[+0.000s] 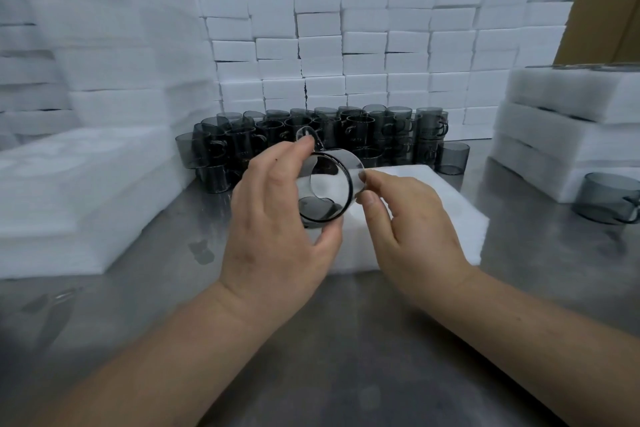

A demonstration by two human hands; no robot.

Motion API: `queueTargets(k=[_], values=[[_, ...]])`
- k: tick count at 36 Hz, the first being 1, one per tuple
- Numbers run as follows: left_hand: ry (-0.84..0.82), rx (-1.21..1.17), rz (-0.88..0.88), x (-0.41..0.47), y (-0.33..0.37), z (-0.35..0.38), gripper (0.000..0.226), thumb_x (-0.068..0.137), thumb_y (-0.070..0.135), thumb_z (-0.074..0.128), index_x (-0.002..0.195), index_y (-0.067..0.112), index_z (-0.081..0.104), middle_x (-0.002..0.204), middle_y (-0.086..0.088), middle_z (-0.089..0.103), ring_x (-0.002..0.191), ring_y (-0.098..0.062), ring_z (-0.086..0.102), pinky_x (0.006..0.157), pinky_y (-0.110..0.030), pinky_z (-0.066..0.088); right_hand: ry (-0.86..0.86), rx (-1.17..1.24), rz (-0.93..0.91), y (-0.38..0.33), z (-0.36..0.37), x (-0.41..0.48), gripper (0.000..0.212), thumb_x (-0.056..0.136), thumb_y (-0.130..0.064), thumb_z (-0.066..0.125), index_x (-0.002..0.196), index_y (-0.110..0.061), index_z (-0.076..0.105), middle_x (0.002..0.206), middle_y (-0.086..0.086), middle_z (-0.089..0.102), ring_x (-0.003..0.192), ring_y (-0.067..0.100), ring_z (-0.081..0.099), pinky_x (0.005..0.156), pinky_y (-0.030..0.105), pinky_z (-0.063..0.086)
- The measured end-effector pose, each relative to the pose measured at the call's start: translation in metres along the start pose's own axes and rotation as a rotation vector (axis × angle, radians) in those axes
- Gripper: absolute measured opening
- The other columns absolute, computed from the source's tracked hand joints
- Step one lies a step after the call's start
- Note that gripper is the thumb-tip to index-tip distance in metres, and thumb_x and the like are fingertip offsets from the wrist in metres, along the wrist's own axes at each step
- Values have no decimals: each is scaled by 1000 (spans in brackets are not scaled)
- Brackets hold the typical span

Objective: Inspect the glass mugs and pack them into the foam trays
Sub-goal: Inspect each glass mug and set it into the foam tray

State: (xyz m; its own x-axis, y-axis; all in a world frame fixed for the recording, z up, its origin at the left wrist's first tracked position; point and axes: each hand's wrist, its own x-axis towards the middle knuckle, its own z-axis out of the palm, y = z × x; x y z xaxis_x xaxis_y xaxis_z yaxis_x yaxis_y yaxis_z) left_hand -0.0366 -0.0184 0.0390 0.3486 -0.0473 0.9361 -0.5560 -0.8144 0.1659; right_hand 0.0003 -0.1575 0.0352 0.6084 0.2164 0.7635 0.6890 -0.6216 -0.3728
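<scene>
Right of the foam tray [433, 229], stacked trays [568, 135] appear filled; behind it, a large cluster of grey mugs [346, 132] is left unpacked — the job is judged partly done. Above the tray, 1 mug [327, 191] is gripped by the left hand [273, 218] and pinched at its rim by the right hand [412, 218] — under inspection, not yet packed.
</scene>
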Motion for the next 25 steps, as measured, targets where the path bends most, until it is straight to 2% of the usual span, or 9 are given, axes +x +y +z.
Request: queueTargets(k=[3, 8, 12, 14, 17, 20, 22, 25], values=[[7, 15, 27, 0, 0, 0, 75, 63, 12, 72, 127, 15, 32, 120, -3, 36, 114, -18, 41, 92, -53, 46, -43, -42, -7, 0, -1, 1, 38, 90, -28, 34, 106, -9, 63, 80, -11, 52, 84, 17, 51, 75, 27, 30], [-7, 36, 10, 0, 0, 0, 75, 64, 14, 73, 128, 14, 33, 122, -11, 45, 113, -19, 43, 92, -50, 47, -48, -47, -15, 1, -1, 1, 38, 90, -28, 33, 108, -11, 62, 82, -7, 58, 85, 18, 52, 76, 29, 33], [-44, 72, -44, -1, -1, -1, 76, 66, 19, 71, 131, 15, 32, 122, -12, 42, 110, -17, 44, 97, -35, 43, 30, 10, -8, 1, 0, -1, 37, 90, -26, 39, 114, -11, 62, 92, -3, 65, 90, 12, 50, 82, 28, 35], [-58, 80, -72, 0, -1, -2, 76, 66, 21, 70, 132, 16, 32, 119, -16, 44, 105, -17, 47, 94, -27, 42, 54, 48, -23, 1, -1, -1, 38, 90, -26, 41, 119, -11, 60, 97, 0, 66, 91, 10, 49, 84, 29, 38], [-73, 77, -94, 0, -1, -3, 73, 67, 21, 72, 130, 18, 36, 116, -16, 44, 98, -18, 50, 88, -24, 43, 74, 81, -82, 1, -2, -1, 44, 90, -27, 37, 125, -10, 56, 100, 3, 64, 93, 9, 47, 84, 29, 36], [-59, 84, -142, -1, -3, -2, 71, 65, 15, 81, 126, 13, 47, 116, -13, 46, 100, -22, 52, 89, -31, 44, 113, 68, -149, 1, -2, -1, 45, 88, -19, 38, 129, -7, 52, 105, 10, 63, 99, 13, 46, 89, 30, 35], [-52, 85, -178, 0, -2, -2, 67, 65, 17, 81, 124, 12, 49, 117, -9, 48, 104, -25, 53, 92, -43, 46, 134, 54, -201, 0, -2, -2, 44, 87, -16, 41, 130, -8, 49, 110, 15, 61, 104, 18, 45, 92, 34, 36], [-42, 105, -194, 2, -1, -1, 63, 64, 22, 82, 118, 8, 52, 109, 1, 50, 104, -15, 48, 89, -53, 47, 150, 19, -288, -3, -2, -2, 43, 87, -17, 44, 128, -7, 48, 115, 20, 58, 109, 24, 46, 93, 43, 40]])
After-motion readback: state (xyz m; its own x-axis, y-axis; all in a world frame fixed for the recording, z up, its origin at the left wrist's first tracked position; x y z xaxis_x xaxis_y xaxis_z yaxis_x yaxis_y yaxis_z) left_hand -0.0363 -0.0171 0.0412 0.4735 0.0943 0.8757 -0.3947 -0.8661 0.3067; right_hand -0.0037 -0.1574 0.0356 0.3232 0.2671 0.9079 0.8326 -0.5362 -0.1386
